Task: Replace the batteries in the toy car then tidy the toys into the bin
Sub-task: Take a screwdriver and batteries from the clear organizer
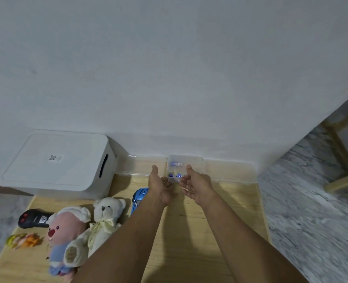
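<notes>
A white lidded plastic bin [54,165] stands well left of the fingers on the pale wooden surface [220,231]. The blue toy car [138,199] lies just beside the left hand [160,185], half hidden by the forearm. Both hands, the right hand [196,185] too, reach the small clear plastic box [186,160] with loosely spread fingers; whether they touch it is unclear. Blue batteries [176,164] inside look blurred.

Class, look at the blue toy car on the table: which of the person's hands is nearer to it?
Left. The left hand reaches forward directly beside the blue toy car, its wrist almost over the car. The right hand is farther off to the right, by the clear battery box.
</notes>
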Available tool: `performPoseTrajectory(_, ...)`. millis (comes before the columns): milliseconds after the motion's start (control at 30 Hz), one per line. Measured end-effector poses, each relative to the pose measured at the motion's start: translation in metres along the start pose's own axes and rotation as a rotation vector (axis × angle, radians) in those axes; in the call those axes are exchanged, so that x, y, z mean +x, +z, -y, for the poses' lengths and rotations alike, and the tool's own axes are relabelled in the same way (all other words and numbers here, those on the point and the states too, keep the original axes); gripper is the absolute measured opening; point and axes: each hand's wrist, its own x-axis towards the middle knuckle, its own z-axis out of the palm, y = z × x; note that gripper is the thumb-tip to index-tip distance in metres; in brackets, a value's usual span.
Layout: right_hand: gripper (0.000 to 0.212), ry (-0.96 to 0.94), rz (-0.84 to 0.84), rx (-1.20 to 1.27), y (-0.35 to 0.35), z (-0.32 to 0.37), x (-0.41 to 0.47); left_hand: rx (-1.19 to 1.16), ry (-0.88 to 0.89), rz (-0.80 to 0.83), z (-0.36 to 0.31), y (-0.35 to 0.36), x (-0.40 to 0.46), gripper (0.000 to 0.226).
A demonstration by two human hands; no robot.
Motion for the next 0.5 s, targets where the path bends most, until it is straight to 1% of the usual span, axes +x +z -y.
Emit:
performPoseTrajectory(200,0.030,0.016,-0.065,-0.131,0.004,-0.013,-0.001,-0.031,0.007,-0.083,-0.014,-0.014,-0.004,0.055)
performPoseTrajectory(300,0.029,0.049,-0.081,-0.198,0.011,-0.020,-0.003,-0.052,0.032,-0.081,-0.027,-0.028,-0.003,0.049)
performPoseTrajectory(367,0.030,0.099,-0.068,-0.185,0.018,-0.023,-0.006,-0.061,0.047,-0.086,-0.037,-0.041,0.001,0.050)
performPoseTrajectory(433,0.033,0.163,-0.032,-0.160,0.028,-0.025,-0.011,-0.080,0.062,-0.121,-0.050,-0.051,0.001,0.057)
performPoseTrajectory(500,0.032,0.212,-0.001,-0.159,0.040,-0.028,-0.014,-0.094,0.089,-0.159,-0.062,-0.061,0.002,0.055)
